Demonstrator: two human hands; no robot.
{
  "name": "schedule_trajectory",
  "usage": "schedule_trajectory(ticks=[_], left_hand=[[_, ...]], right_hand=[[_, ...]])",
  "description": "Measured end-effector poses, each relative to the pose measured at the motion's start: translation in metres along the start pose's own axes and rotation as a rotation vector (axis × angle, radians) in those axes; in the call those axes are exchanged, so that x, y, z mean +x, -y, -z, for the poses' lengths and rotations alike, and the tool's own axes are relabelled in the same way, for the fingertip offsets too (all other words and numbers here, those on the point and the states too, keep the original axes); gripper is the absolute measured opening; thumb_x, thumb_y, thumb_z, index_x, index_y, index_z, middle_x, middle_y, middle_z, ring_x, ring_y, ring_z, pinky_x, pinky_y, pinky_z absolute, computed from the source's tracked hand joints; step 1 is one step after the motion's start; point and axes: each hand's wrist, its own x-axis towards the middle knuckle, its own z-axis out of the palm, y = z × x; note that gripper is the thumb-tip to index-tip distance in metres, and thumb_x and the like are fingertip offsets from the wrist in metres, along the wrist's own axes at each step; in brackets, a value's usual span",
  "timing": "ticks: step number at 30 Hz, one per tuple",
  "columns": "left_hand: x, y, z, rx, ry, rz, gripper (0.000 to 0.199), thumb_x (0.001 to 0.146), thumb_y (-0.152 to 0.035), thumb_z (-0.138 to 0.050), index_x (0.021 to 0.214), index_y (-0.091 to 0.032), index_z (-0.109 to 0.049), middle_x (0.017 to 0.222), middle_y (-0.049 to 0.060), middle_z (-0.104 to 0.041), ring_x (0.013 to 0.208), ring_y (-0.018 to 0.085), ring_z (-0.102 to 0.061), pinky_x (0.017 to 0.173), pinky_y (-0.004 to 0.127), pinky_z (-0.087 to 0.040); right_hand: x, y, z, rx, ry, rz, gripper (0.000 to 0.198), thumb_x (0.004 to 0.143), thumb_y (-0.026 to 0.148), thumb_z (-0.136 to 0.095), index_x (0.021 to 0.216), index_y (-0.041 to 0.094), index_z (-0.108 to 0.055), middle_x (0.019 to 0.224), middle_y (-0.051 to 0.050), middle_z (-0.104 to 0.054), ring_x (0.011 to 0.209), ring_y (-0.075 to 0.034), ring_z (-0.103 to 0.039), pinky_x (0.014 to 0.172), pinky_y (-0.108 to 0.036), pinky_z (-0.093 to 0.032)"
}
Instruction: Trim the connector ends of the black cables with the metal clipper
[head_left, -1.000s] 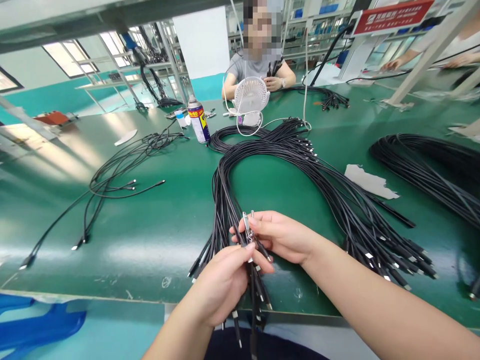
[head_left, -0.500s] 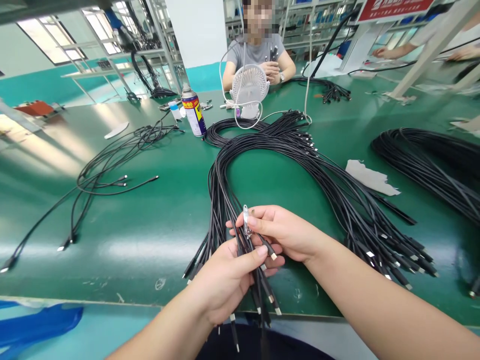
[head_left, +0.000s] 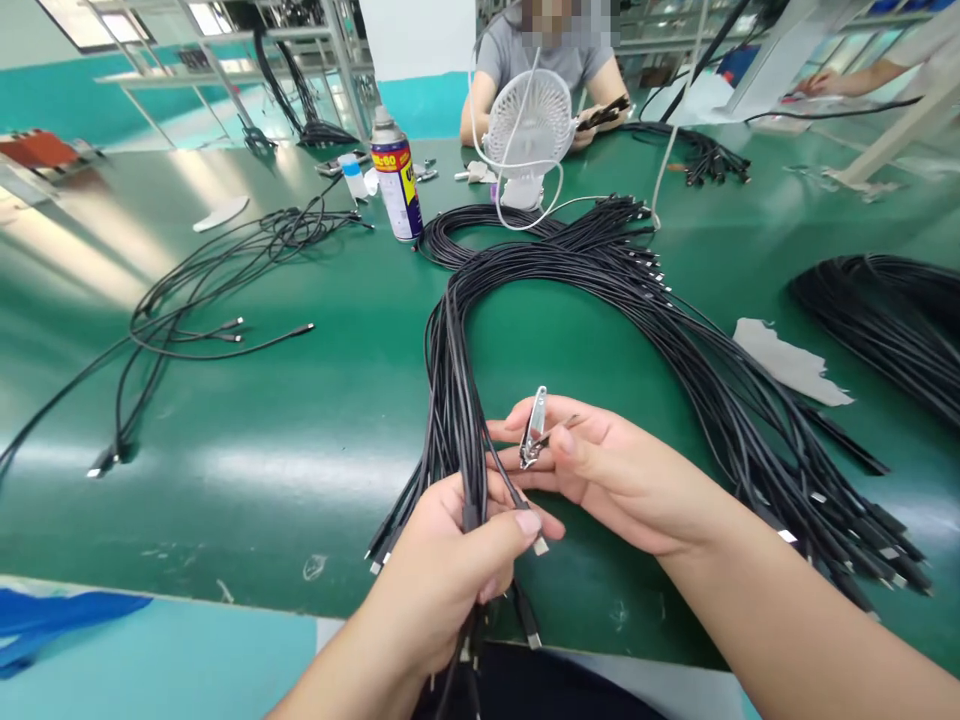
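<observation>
Bright, even daylight fills the workshop, entering through windows point(head_left: 82, 12) at upper left. The glossy green surface point(head_left: 247, 420) throws back broad pale glare in streaks along its left half, washing out colour there. Shadows are soft and short under the black cables point(head_left: 600, 290) and hands. The centre is sharp. Wide-angle distortion bends the surface's near edge and stretches the forearms at the bottom; a face at top is pixelated.
</observation>
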Motion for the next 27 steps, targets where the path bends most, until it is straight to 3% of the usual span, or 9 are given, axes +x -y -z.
schedule_trajectory(ticks=[4, 10, 13, 18, 23, 27], left_hand=[[0.001, -0.001, 0.013, 0.137, -0.031, -0.025, 0.015, 0.075, -0.026, -0.076, 0.076, -0.017, -0.064, 0.061, 0.0, -0.069, 0.038, 0.003, -0.031, 0.042, 0.021, -0.023], [-0.004, -0.005, 0.022, 0.147, -0.106, -0.082, 0.018, 0.075, -0.028, -0.083, 0.083, -0.02, -0.069, 0.061, -0.002, -0.069, 0.045, 0.008, -0.048, 0.055, 0.023, -0.042], [-0.006, -0.013, 0.023, 0.164, -0.104, -0.083, 0.019, 0.073, -0.028, -0.084, 0.082, -0.02, -0.069, 0.064, 0.0, -0.072, 0.055, 0.012, -0.059, 0.059, 0.024, -0.046], [-0.006, -0.036, 0.018, 0.287, -0.098, -0.107, 0.019, 0.069, -0.027, -0.086, 0.076, -0.02, -0.07, 0.071, 0.002, -0.074, 0.066, 0.018, -0.067, 0.061, 0.025, -0.05], [-0.001, -0.061, 0.021, 0.591, -0.039, -0.128, 0.017, 0.071, -0.032, -0.085, 0.074, -0.021, -0.073, 0.065, 0.002, -0.07, 0.058, 0.016, -0.061, 0.05, 0.023, -0.046], [0.009, -0.071, 0.024, 0.621, 0.024, -0.168, 0.017, 0.068, -0.029, -0.086, 0.068, -0.02, -0.071, 0.056, -0.002, -0.063, 0.049, 0.012, -0.051, 0.044, 0.02, -0.039]], right_hand=[[0.001, -0.002, 0.0, -0.004, -0.034, 0.006, 0.034, 0.073, 0.05, -0.086, 0.091, 0.024, -0.075, 0.097, -0.004, -0.072, 0.097, -0.019, -0.07, 0.092, -0.037, -0.056], [-0.002, 0.003, -0.002, -0.268, -0.261, 0.208, 0.036, 0.066, 0.054, -0.088, 0.088, 0.026, -0.081, 0.081, -0.002, -0.066, 0.075, -0.015, -0.06, 0.07, -0.027, -0.053], [-0.008, 0.006, -0.003, -0.287, -0.293, 0.239, 0.034, 0.064, 0.052, -0.09, 0.088, 0.029, -0.082, 0.074, -0.002, -0.064, 0.067, -0.014, -0.057, 0.059, -0.025, -0.051], [-0.013, 0.004, -0.004, -0.303, -0.325, 0.288, 0.033, 0.069, 0.045, -0.09, 0.097, 0.031, -0.08, 0.08, -0.003, -0.071, 0.073, -0.017, -0.066, 0.064, -0.027, -0.058], [-0.01, 0.006, -0.003, -0.257, -0.367, 0.339, 0.031, 0.071, 0.035, -0.09, 0.098, 0.031, -0.075, 0.086, -0.002, -0.076, 0.08, -0.017, -0.072, 0.074, -0.027, -0.061], [-0.009, 0.008, -0.005, -0.258, -0.372, 0.325, 0.031, 0.07, 0.031, -0.091, 0.093, 0.028, -0.071, 0.087, -0.003, -0.078, 0.082, -0.019, -0.075, 0.078, -0.029, -0.063]])
